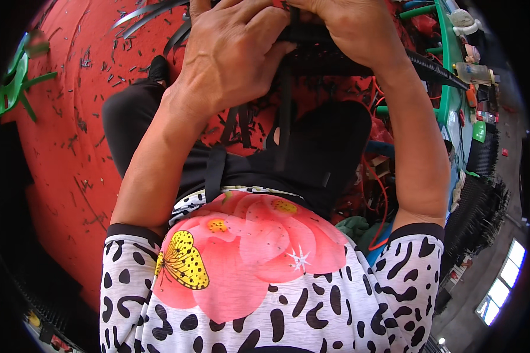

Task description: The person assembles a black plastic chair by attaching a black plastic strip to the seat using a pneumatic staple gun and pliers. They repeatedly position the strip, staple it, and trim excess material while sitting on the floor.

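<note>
At the upper edge of the head view, both hands are close together on a piece woven from black plastic strips [327,57]. My left hand [232,50] is closed, its fingers curled and its thumb pointing right along the weave. My right hand [362,32] grips the piece from the right, its fingertips cut off by the frame's edge. One black strip [285,112] hangs between the hands over my lap. More loose black strip ends [141,20] stick out left of my left hand. A long dark ribbed edge [436,70] runs out past my right wrist.
Black cut scraps [85,59] litter the red floor covering [65,153]. A green plastic chair [15,88] stands at the far left. On the right, a green-framed table [450,106] carries a clear jar [474,73] and small items. Dark fringed material [480,206] lies beyond it; an orange cord [386,203] loops below.
</note>
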Tool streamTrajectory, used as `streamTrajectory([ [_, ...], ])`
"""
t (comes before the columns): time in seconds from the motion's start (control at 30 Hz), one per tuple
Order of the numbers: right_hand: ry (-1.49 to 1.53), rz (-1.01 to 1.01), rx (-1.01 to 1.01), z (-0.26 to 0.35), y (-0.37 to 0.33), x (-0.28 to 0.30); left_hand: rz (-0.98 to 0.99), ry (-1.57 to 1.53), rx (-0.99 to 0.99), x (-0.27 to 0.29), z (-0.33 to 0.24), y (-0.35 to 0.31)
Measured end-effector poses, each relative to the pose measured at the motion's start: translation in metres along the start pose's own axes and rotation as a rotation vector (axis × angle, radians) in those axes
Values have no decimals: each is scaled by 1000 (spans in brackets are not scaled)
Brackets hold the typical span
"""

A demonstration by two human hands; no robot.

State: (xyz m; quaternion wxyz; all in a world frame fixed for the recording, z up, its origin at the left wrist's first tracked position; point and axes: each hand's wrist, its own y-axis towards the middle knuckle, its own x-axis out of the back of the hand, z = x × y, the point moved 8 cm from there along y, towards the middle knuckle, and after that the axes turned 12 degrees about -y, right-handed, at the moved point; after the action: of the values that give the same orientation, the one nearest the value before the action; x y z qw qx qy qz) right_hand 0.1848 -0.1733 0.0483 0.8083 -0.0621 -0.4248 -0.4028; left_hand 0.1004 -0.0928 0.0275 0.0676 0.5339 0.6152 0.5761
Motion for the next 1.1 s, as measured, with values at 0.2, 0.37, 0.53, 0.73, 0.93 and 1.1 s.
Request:
streamTrajectory([
  [0.2,21,8,19,1,-2,-1,-81,-56,-62,8,-7,-2],
  [0.37,33,5,74,8,-5,-1,-104,-106,-90,9,-7,-6],
  [0.53,104,229,-96,-13,7,-20,-49,-48,-139,8,-15,-8],
  [0.73,-23,287,32,-15,14,-17,-30,-47,-70,5,-14,1],
  [0.93,-199,6,87,-15,-8,16,9,14,-25,3,-6,8],
  [1.1,-726,-181,443,5,-43,12,99,67,5,1,2,9],
])
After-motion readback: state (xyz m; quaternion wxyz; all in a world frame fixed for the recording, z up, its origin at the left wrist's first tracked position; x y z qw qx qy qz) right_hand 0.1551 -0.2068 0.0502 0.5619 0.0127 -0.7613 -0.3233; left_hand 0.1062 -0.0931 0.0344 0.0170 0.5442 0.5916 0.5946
